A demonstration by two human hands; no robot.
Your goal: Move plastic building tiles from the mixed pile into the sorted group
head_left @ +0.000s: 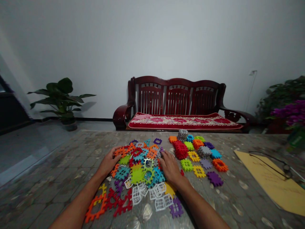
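A heap of colourful plastic interlocking building pieces (137,175) lies on the table in front of me, mixing orange, green, teal, red and purple. My left hand (110,163) rests at the heap's left edge, fingers apart and touching orange pieces (122,151). Against the right edge lies my right hand (169,166), its fingers stretched over the pieces there; the fingertips are partly hidden. White window-like lattice pieces (158,191) spread along the near side of the heap. Larger red pieces (124,203) and an orange frame piece (96,208) lie near my left forearm.
Right of my right hand, square pieces lie grouped by colour, including a red stack (180,150) and a grey stack (183,135). A yellow envelope (269,183) with a black cable (269,163) lies further right. A wooden bench (178,83) stands beyond the table (71,178).
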